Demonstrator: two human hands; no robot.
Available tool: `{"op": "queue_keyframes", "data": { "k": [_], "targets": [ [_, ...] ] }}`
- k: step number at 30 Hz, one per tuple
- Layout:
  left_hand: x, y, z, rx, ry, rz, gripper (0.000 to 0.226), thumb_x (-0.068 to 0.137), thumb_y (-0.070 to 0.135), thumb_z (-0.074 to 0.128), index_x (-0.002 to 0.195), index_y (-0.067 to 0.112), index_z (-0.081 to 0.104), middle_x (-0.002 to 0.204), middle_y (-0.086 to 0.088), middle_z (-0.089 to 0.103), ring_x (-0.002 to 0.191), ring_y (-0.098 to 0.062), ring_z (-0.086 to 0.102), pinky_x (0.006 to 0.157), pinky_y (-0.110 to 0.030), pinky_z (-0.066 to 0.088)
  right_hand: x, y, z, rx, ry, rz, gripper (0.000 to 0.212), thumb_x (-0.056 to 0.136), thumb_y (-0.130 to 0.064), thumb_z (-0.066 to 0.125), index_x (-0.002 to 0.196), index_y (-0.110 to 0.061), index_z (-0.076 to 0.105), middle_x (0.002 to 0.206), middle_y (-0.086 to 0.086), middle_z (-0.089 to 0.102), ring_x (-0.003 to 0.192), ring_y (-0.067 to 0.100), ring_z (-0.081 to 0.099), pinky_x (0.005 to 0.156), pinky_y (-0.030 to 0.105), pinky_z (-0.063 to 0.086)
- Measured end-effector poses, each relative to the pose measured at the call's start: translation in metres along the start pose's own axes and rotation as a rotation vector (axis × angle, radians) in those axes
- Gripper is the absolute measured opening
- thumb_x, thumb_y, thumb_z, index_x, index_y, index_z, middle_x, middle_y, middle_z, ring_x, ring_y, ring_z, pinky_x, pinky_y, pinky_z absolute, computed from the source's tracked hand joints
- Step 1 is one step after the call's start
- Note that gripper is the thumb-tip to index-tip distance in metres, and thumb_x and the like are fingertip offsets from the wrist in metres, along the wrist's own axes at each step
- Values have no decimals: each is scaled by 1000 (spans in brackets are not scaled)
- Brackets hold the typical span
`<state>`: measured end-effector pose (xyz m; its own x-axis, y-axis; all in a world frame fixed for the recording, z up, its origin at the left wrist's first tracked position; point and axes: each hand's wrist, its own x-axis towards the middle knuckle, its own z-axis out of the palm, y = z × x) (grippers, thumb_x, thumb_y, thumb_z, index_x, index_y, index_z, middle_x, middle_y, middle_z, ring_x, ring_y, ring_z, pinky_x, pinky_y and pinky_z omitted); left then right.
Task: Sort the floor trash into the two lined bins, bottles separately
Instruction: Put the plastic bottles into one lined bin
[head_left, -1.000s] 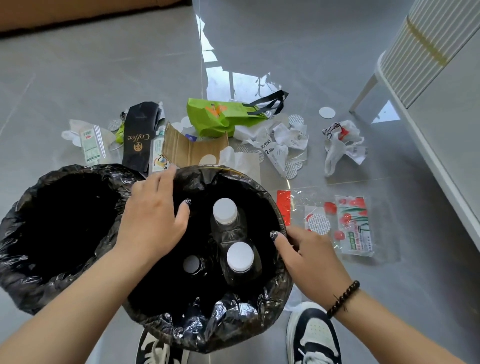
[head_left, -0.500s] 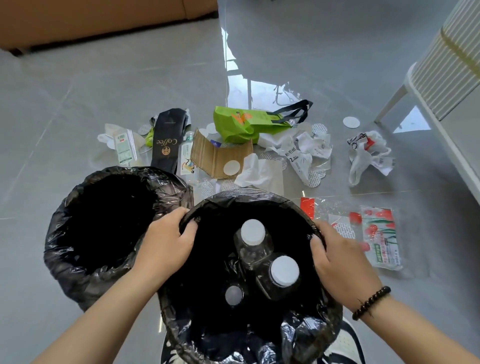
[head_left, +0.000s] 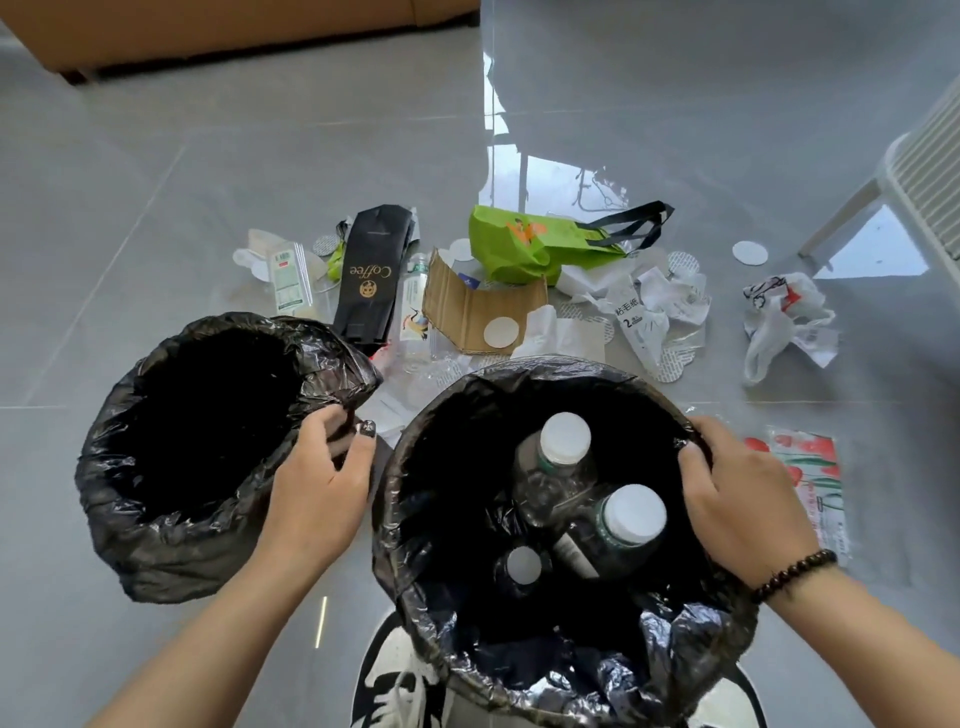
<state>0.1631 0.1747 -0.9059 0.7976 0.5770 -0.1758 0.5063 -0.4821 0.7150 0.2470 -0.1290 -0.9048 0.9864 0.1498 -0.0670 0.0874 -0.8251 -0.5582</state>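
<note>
My left hand's fingers (head_left: 332, 434) pinch the left bin's (head_left: 156, 540) crinkled black liner. My right hand's fingers (head_left: 698, 457) grip the right bin's (head_left: 415, 519) glossy rim; white-capped clear bottles (head_left: 563, 452) stand inside.

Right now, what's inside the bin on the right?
The right bin holds three capped bottles: one at the back, one nearer the right hand and a smaller cap low down. The dark liner hides anything beneath them.

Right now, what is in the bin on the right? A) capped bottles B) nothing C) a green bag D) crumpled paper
A: three white-capped bottles stand inside the right bin, whose rim the right hand grips; the green bag lies on the floor.
</note>
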Motion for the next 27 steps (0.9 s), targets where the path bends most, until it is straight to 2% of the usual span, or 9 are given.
{"op": "queue_keyframes", "data": {
  "k": [5, 8, 12, 15, 17, 19, 21, 24, 27],
  "targets": [
    [7, -17, -7, 20, 45, -99, 57, 94, 27, 55, 143, 12, 31, 145, -2, 43, 126, -16, 48, 97, -27, 35, 12, -8, 6, -50, 39, 9, 30, 94, -14, 44, 122, -15, 54, 77, 16, 64, 75, 34, 55, 67, 38, 41],
    [8, -12, -6, 40, 31, -123, 53, 93, 27, 56, 141, 12, 36, 141, -2, 45, 119, -16, 52, 91, -25, 33, 15, -10, 9, -39, 12, 44, 27, 94, -16, 43, 120, -15, 53, 71, 8, 56, 70, 31, 52, 64, 36, 38],
    [-2, 6, -4, 39, -63, -79, 27, 96, 24, 50, 121, 18, 56, 112, 4, 61, 99, -11, 53, 82, -22, 32, 9, -12, 7, 120, -16, 124, 23, 98, -25, 40, 110, -11, 55, 75, 3, 57, 71, 23, 50, 61, 34, 32],
    [-14, 25, -9, 95, -131, -51, 21, 97, 29, 45, 106, 19, 61, 94, 4, 63, 96, -18, 55, 74, -28, 32, -2, -17, -1, 192, -65, 225, 37, 99, -40, 36, 118, -11, 47, 93, 8, 58, 87, 26, 51, 70, 33, 32],
    [-26, 39, -17, 82, -172, -58, 29, 96, 32, 46, 118, 18, 58, 103, 4, 61, 100, -17, 53, 80, -27, 33, -14, -21, -10, 214, -79, 275, 43, 98, -44, 35, 123, -10, 44, 99, 8, 55, 91, 24, 48, 73, 33, 32],
    [-37, 49, -24, 85, -218, -67, 44, 94, 34, 50, 135, 17, 47, 120, 1, 58, 108, -17, 51, 86, -27, 33, -25, -28, -15, 263, -80, 307, 43, 97, -44, 35, 123, -11, 46, 100, 7, 54, 91, 24, 48, 73, 32, 32],
    [-51, 54, -26, 136, -263, -70, 58, 91, 33, 55, 142, 14, 36, 130, -4, 54, 114, -22, 51, 84, -28, 36, -36, -35, -18, 331, -63, 346, 39, 98, -41, 35, 118, -12, 50, 99, 6, 55, 92, 25, 49, 73, 32, 31],
    [-73, 55, -28, 177, -330, -63, 61, 87, 31, 60, 138, 8, 34, 118, -6, 53, 96, -19, 51, 68, -28, 39, -49, -35, -21, 452, 43, 450, 29, 97, -33, 37, 112, -11, 49, 97, 5, 52, 93, 24, 49, 76, 31, 32],
    [-90, 49, -26, 113, -389, -175, 67, 85, 33, 62, 138, 10, 27, 120, -8, 54, 97, -22, 59, 70, -34, 52, -56, -8, -24, 557, 161, 612, 16, 92, -28, 42, 95, -14, 50, 84, 6, 51, 85, 25, 50, 79, 35, 41]
  ]
}}
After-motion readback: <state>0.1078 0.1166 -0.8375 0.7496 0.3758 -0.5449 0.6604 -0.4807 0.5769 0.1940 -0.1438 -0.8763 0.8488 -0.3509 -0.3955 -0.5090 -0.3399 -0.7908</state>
